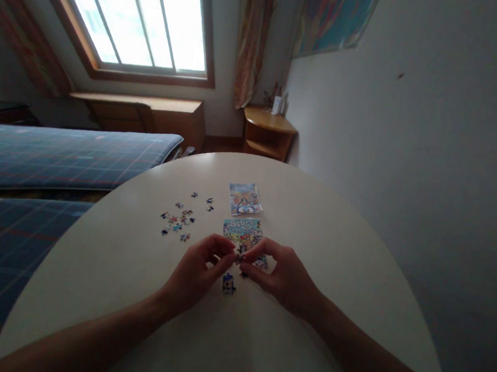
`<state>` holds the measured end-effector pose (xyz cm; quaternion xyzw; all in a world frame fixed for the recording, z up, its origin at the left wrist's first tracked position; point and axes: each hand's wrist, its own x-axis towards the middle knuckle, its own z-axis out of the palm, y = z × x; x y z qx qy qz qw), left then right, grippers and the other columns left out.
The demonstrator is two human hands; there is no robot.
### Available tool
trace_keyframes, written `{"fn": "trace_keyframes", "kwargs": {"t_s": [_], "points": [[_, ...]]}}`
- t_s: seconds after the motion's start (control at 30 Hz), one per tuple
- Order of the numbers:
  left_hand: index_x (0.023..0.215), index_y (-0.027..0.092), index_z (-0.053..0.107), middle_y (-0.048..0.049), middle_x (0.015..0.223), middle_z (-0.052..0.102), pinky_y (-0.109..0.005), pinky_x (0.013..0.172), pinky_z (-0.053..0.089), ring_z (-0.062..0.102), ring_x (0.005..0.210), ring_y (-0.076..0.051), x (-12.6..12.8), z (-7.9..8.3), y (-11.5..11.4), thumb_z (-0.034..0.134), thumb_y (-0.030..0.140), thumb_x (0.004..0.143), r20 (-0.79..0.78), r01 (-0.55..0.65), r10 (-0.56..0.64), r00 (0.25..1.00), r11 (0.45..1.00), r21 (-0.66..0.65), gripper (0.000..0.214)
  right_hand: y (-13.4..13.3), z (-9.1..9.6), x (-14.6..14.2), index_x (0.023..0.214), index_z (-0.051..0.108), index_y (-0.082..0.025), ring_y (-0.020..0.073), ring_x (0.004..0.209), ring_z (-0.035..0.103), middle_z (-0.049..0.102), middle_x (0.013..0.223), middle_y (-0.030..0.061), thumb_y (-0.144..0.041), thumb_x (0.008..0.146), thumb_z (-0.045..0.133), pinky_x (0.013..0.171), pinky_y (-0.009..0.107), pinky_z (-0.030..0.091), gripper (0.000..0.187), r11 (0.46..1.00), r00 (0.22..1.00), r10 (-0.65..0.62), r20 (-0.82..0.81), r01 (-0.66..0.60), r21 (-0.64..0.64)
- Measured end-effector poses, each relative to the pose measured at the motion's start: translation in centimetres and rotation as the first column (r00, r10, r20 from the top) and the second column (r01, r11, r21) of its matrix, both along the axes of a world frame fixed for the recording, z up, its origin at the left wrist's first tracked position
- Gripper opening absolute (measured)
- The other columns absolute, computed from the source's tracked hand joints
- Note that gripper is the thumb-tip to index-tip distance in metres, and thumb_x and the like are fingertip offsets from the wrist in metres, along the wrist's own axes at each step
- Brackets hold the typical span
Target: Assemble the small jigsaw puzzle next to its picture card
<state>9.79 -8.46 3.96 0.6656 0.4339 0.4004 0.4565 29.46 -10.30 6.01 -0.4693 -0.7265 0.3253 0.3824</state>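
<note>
My left hand [205, 268] and my right hand [282, 277] meet over the near edge of a partly built jigsaw puzzle [242, 227], whose top reads "BLUEY". Both are closed in a pinch, thumb against fingers, around a small dark puzzle piece [239, 258] between the fingertips. The fingers cover part of the built picture's lower edge. Just below my left fingertips lies a blue and dark puzzle piece or small joined section [227, 284]. Another dark piece [244, 274] shows partly beneath my right hand. Beyond the puzzle is a printed reference picture [245, 199].
Several loose puzzle pieces [177, 219] are scattered on the round white table [314, 225], left of the puzzle. A bed with a plaid cover [70, 152] stands to the left, and a white wall [406, 152] to the right. Behind the table is a corner shelf [271, 120].
</note>
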Motion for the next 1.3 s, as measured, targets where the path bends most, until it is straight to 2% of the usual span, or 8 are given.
{"fn": "trace_keyframes", "kwargs": {"t_s": [0.1, 0.27, 0.43, 0.57, 0.73, 0.9, 1.0, 1.3], "points": [[0.090, 0.016, 0.060, -0.0028, 0.080, 0.067, -0.025, 0.063, 0.051, 0.064, 0.071, -0.014, 0.0, -0.1, 0.0, 0.063, 0.032, 0.085, -0.012, 0.008, -0.008, 1.000, 1.000, 0.002, 0.017, 0.0, -0.2, 0.0, 0.083, 0.065, -0.022, 0.0162, 0.074, 0.069, 0.074, 0.080, -0.0010, -0.025, 0.078, 0.077, 0.074, 0.030, 0.052, 0.013, 1.000, 0.999, -0.002, 0.045, 0.002, 0.008], [0.093, 0.016, 0.059, -0.0037, 0.080, 0.069, -0.026, 0.061, 0.050, 0.066, 0.072, -0.016, 0.0, -0.1, 0.0, 0.062, 0.031, 0.086, -0.025, 0.039, -0.039, 0.999, 0.999, -0.010, 0.017, 0.0, -0.3, 0.1, 0.114, 0.065, -0.028, 0.0155, 0.082, 0.069, 0.075, 0.088, -0.0027, -0.017, 0.075, 0.079, 0.086, 0.033, 0.050, 0.043, 0.993, 0.992, 0.082, 0.095, -0.089, 0.071], [0.092, 0.017, 0.058, -0.0039, 0.081, 0.070, -0.026, 0.060, 0.050, 0.067, 0.071, -0.016, 0.1, -0.3, -0.1, 0.063, 0.032, 0.086, -0.051, 0.031, -0.031, 0.998, 1.000, -0.003, 0.017, 0.2, 0.3, 0.7, 0.105, 0.074, -0.024, 0.0141, 0.077, 0.069, 0.075, 0.086, 0.0000, -0.021, 0.084, 0.071, 0.078, 0.028, 0.051, 0.022, 0.982, 0.980, 0.185, 0.077, -0.188, 0.035], [0.093, 0.019, 0.060, -0.0041, 0.090, 0.069, -0.031, 0.071, 0.053, 0.065, 0.078, -0.017, -0.1, -0.6, -0.3, 0.060, 0.027, 0.089, -0.160, 0.033, -0.005, 0.987, 0.984, 0.177, 0.009, 0.7, 0.4, 1.8, 0.099, 0.075, -0.022, 0.0140, 0.075, 0.068, 0.075, 0.083, 0.0002, -0.022, 0.083, 0.072, 0.073, 0.026, 0.051, 0.017, 0.980, 0.982, 0.180, 0.049, -0.175, -0.096], [0.107, 0.021, 0.061, -0.0070, 0.112, 0.067, -0.039, 0.095, 0.048, 0.061, 0.106, -0.022, -0.4, 0.0, -1.3, 0.057, 0.023, 0.091, -0.462, 0.384, -0.154, 0.873, 0.802, 0.458, 0.016, 1.5, 0.2, 4.4, 0.092, 0.072, -0.018, 0.0151, 0.074, 0.067, 0.073, 0.082, 0.0018, -0.029, 0.078, 0.077, 0.071, 0.027, 0.051, 0.018, 0.969, 0.977, 0.188, 0.100, -0.167, -0.182], [0.140, 0.020, 0.046, -0.0074, 0.149, 0.048, -0.047, 0.114, 0.034, 0.045, 0.134, -0.028, -0.1, 1.0, -2.2, 0.056, 0.037, 0.094, -0.731, 0.742, -0.337, 0.593, 0.582, 0.333, 0.050, 2.1, 0.6, 5.8, 0.088, 0.071, -0.017, 0.0162, 0.074, 0.066, 0.072, 0.081, 0.0026, -0.030, 0.078, 0.075, 0.069, 0.027, 0.050, 0.016, 0.944, 0.958, 0.222, 0.180, -0.165, -0.284], [0.146, 0.019, 0.038, -0.0074, 0.155, 0.040, -0.048, 0.118, 0.028, 0.040, 0.139, -0.028, -0.1, 1.2, -2.4, 0.053, 0.039, 0.094, -0.777, 0.794, -0.374, 0.506, 0.553, 0.251, 0.058, 2.1, 0.7, 5.8, 0.087, 0.072, -0.017, 0.0164, 0.073, 0.066, 0.073, 0.080, 0.0023, -0.029, 0.077, 0.075, 0.067, 0.027, 0.050, 0.015, 0.936, 0.953, 0.226, 0.201, -0.155, -0.317], [0.147, 0.018, 0.039, -0.0066, 0.152, 0.045, -0.045, 0.120, 0.024, 0.042, 0.137, -0.026, -0.5, 1.3, -2.1, 0.049, 0.043, 0.096, -0.786, 0.804, -0.373, 0.493, 0.540, 0.249, 0.057, 1.8, 0.7, 5.4, 0.086, 0.075, -0.019, 0.0174, 0.076, 0.070, 0.076, 0.081, 0.0030, -0.026, 0.079, 0.070, 0.072, 0.028, 0.051, 0.011, 0.924, 0.944, 0.252, 0.212, -0.169, -0.343]]}}
